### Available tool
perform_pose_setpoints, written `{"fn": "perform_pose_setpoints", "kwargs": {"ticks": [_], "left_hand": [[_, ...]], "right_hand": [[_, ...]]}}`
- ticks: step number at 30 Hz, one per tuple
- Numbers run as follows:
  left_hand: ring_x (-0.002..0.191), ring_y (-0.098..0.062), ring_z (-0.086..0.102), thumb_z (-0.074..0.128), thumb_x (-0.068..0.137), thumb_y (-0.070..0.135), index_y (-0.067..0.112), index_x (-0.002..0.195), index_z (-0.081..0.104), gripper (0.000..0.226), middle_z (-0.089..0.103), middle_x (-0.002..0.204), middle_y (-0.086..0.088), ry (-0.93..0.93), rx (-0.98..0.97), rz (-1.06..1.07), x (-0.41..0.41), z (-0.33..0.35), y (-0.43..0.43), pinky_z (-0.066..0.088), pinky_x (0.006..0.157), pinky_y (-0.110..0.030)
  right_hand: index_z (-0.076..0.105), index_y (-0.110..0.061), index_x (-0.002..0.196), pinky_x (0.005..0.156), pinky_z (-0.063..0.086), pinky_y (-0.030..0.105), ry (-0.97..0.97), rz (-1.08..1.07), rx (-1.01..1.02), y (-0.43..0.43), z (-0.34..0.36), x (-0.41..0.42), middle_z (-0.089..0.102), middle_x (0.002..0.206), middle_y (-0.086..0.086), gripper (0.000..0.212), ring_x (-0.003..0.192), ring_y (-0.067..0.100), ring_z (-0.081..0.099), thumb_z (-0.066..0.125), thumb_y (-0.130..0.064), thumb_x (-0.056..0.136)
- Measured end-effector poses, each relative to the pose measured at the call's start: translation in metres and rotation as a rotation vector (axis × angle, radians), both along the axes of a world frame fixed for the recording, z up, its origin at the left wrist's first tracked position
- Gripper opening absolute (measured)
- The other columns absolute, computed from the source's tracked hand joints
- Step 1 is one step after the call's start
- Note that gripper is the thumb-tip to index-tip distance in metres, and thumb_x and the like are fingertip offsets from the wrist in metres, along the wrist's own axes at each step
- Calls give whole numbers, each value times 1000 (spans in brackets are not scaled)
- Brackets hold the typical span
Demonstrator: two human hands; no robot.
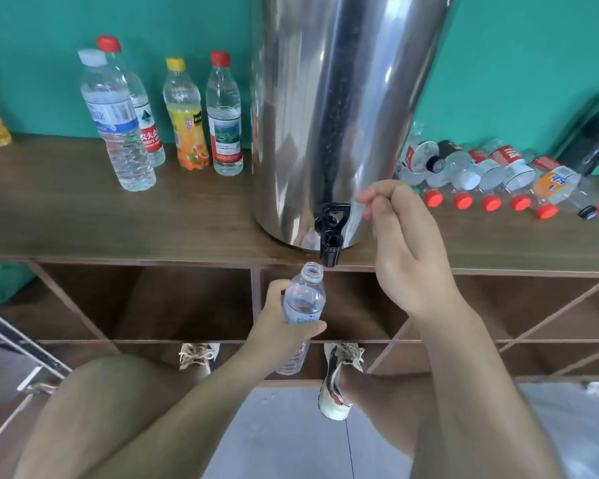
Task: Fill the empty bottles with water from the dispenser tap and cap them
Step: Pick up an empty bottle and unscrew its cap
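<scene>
Left hand point(284, 328) grips the uncapped bottle point(304, 300) below the tap point(332, 233); right hand point(405, 250) curls nearby, contents unclear.

The wooden shelf point(118, 216) before me carries the steel dispenser point(325, 98) at its middle, by the front edge. To my left, four capped bottles point(223, 122) stand upright. To my right, empty bottles point(491, 167) lie heaped, caps toward me.
</scene>
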State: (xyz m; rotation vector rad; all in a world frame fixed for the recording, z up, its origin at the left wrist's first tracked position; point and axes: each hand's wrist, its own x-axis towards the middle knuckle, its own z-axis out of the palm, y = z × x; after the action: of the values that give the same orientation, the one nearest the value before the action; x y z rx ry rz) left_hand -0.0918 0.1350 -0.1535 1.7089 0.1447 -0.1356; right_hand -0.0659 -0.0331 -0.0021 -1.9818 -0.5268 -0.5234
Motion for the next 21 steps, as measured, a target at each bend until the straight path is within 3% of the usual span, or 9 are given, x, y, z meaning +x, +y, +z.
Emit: {"fn": "perform_pose_setpoints", "kwargs": {"ticks": [4,12,18,21], "left_hand": [[102,-13,68,90,75,15,30,125,43,70,66,110,4,-33,11,3,6,0,-8,56,94,-38],[98,3,65,91,76,18,33,126,43,71,64,110,14,-69,34,-21,4,-2,-13,56,90,-25],[99,16,59,89,78,24,38,129,40,72,59,112,21,-65,56,-55,9,0,-11,48,71,-5],[99,12,62,89,78,23,37,128,40,72,61,112,19,-65,46,-62,9,-2,-12,49,72,-7]], "right_hand": [[68,-11,113,86,36,9,-179,24,-203,6,3,4,56,100,-9,26,100,-1,53,52,-32,108],[69,-8,124,84,38,8,-260,4,-288,2,-5,15,48,106,-4,27,99,-11,49,66,-24,103],[73,-4,114,87,35,6,-327,-45,-292,7,-3,17,50,105,1,19,96,2,48,61,-17,105],[70,0,116,92,37,10,-337,-66,-253,7,-2,16,63,105,6,26,103,15,56,47,-11,110]]}}
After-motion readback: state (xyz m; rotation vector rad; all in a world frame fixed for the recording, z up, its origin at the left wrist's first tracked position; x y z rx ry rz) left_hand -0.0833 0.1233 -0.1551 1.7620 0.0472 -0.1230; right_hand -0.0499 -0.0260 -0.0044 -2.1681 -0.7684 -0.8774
